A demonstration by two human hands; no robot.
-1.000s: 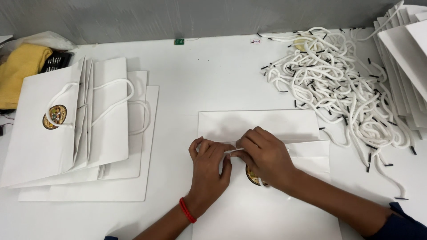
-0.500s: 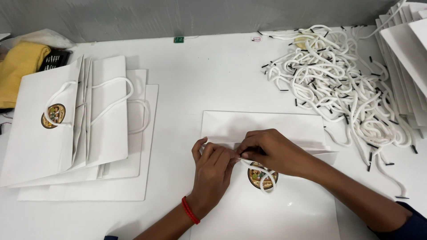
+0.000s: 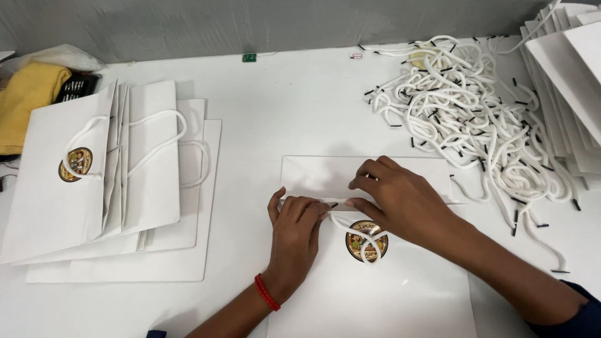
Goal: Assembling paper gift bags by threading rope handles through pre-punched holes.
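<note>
A flat white paper bag with a round brown emblem lies on the white table in front of me. My left hand rests on the bag's upper edge, fingers curled at the fold. My right hand pinches a white rope cord with a black tip at the same edge. The cord loops down over the emblem. The bag's top flap lies folded back beyond both hands.
A stack of white bags with rope handles lies at the left. A big heap of loose white cords sits at the back right, beside flat white bags. A yellow cloth is at the far left.
The cord's loop has come out over the emblem, which my right hand covered a second ago. My right hand has shifted up and right along the bag's edge.
</note>
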